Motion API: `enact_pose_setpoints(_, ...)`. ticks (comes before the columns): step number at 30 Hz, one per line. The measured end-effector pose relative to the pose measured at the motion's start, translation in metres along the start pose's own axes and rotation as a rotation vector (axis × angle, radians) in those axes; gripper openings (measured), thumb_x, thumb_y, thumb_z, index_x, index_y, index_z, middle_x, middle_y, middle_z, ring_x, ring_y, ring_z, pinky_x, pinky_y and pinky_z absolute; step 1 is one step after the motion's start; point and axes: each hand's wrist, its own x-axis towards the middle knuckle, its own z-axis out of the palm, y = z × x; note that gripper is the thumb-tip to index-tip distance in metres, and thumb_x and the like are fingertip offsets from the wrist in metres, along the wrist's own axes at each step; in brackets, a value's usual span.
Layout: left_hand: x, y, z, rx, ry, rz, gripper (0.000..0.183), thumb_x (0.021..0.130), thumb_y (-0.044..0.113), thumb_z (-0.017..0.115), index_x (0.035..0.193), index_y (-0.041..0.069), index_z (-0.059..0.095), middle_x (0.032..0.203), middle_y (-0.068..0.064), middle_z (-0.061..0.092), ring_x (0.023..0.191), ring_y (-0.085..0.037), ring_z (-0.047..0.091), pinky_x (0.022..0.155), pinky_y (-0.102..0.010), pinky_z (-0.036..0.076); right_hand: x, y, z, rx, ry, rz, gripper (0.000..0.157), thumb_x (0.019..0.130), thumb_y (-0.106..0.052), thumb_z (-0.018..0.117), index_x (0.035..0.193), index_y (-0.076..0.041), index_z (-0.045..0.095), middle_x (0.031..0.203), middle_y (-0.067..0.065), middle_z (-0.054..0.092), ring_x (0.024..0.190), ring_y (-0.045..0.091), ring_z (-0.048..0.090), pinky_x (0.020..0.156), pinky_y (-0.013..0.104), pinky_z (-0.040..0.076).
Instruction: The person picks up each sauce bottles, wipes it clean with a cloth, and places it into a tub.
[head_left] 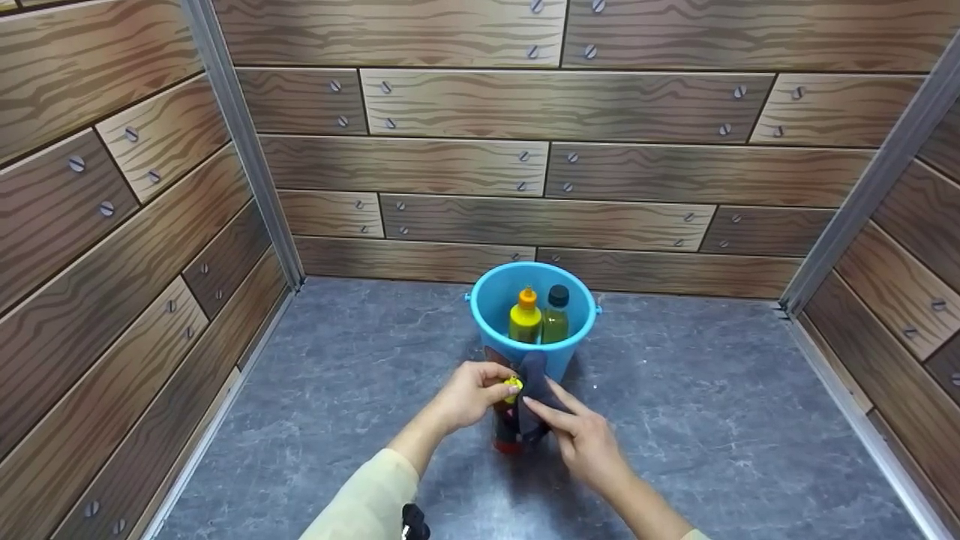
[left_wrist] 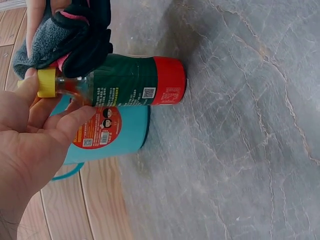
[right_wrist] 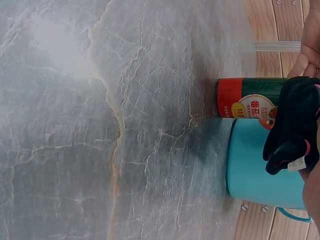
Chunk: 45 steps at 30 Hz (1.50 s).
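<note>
A ketchup bottle (left_wrist: pixel 125 82) with a green label and red base stands on the floor in front of the blue bucket (right_wrist: pixel 260 170). Its yellow cap (left_wrist: pixel 46 82) is pinched between the thumb and fingers of my left hand (head_left: pixel 466 396). My right hand (head_left: pixel 590 444) holds a dark grey cloth (head_left: pixel 533 397) with pink edging and a white tag against the bottle's upper side. In the head view the cloth covers much of the bottle.
Inside the bucket stand a yellow squeeze bottle (head_left: pixel 525 324) with an orange top and a black-capped bottle (head_left: pixel 556 324) of yellowish liquid. Wood-patterned walls (head_left: pixel 450 165) with metal corner strips enclose the grey marbled floor (head_left: pixel 337 360) on the left, back and right.
</note>
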Motion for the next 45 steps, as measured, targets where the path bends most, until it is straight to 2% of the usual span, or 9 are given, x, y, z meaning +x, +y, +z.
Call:
enact_pose_setpoints(4, 0.0, 0.0, 0.0, -0.004, -0.003, 0.004, 0.02, 0.106, 0.015, 0.068, 0.121, 0.005, 0.077, 0.104, -0.002, 0.078, 0.091, -0.016, 0.072, 0.09, -0.049, 0.06, 0.002, 0.001, 0.003, -0.003, 0.006, -0.024, 0.065, 0.089, 0.016, 0.071, 0.134, -0.032, 0.076, 0.149, 0.013, 0.062, 0.121, 0.033, 0.069, 0.082, 0.045, 0.062)
enact_pose_setpoints(8, 0.0, -0.001, -0.001, 0.004, -0.009, 0.006, 0.02, 0.107, 0.016, 0.067, 0.121, 0.006, 0.076, 0.103, -0.001, 0.077, 0.089, -0.016, 0.071, 0.089, -0.047, 0.061, 0.004, 0.003, 0.006, -0.002, -0.016, -0.035, 0.065, 0.088, 0.017, 0.071, 0.134, -0.029, 0.076, 0.149, 0.014, 0.061, 0.119, 0.033, 0.07, 0.081, 0.045, 0.062)
enact_pose_setpoints(15, 0.0, -0.004, -0.002, 0.003, -0.019, 0.016, 0.019, 0.107, 0.016, 0.067, 0.121, 0.006, 0.076, 0.107, -0.003, 0.078, 0.09, -0.015, 0.071, 0.089, -0.049, 0.06, -0.001, 0.009, 0.014, -0.041, 0.012, -0.137, 0.068, 0.082, 0.018, 0.075, 0.132, -0.029, 0.078, 0.147, 0.015, 0.063, 0.11, 0.033, 0.073, 0.078, 0.045, 0.062)
enact_pose_setpoints(25, 0.0, -0.003, -0.003, 0.007, -0.016, 0.017, 0.018, 0.106, 0.016, 0.069, 0.119, 0.007, 0.077, 0.106, -0.001, 0.078, 0.091, -0.014, 0.071, 0.086, -0.037, 0.061, -0.006, 0.011, 0.018, -0.033, -0.053, -0.103, 0.065, 0.085, 0.015, 0.074, 0.133, -0.029, 0.077, 0.148, 0.018, 0.061, 0.112, 0.035, 0.072, 0.081, 0.046, 0.062)
enact_pose_setpoints(32, 0.001, -0.004, -0.002, -0.012, -0.018, 0.0, 0.019, 0.106, 0.017, 0.068, 0.119, 0.007, 0.077, 0.106, -0.001, 0.077, 0.091, -0.016, 0.071, 0.087, -0.039, 0.061, -0.01, 0.014, 0.02, -0.041, -0.042, -0.134, 0.064, 0.085, 0.012, 0.076, 0.133, -0.03, 0.077, 0.147, 0.02, 0.061, 0.112, 0.037, 0.072, 0.083, 0.047, 0.062)
enact_pose_setpoints(39, 0.002, -0.003, -0.002, -0.013, -0.022, 0.01, 0.019, 0.106, 0.016, 0.068, 0.119, 0.007, 0.077, 0.105, -0.002, 0.078, 0.091, -0.016, 0.071, 0.087, -0.039, 0.061, -0.017, 0.017, 0.021, -0.037, -0.055, -0.109, 0.058, 0.088, 0.007, 0.077, 0.132, -0.031, 0.077, 0.147, 0.016, 0.062, 0.117, 0.034, 0.07, 0.086, 0.046, 0.062)
enact_pose_setpoints(45, 0.001, -0.004, 0.001, -0.03, -0.019, 0.006, 0.02, 0.106, 0.014, 0.068, 0.121, 0.003, 0.076, 0.105, -0.003, 0.078, 0.092, -0.017, 0.073, 0.086, -0.041, 0.061, -0.026, 0.024, 0.025, -0.048, -0.074, -0.154, 0.055, 0.087, 0.006, 0.078, 0.13, -0.028, 0.078, 0.145, 0.018, 0.063, 0.115, 0.036, 0.071, 0.087, 0.047, 0.062)
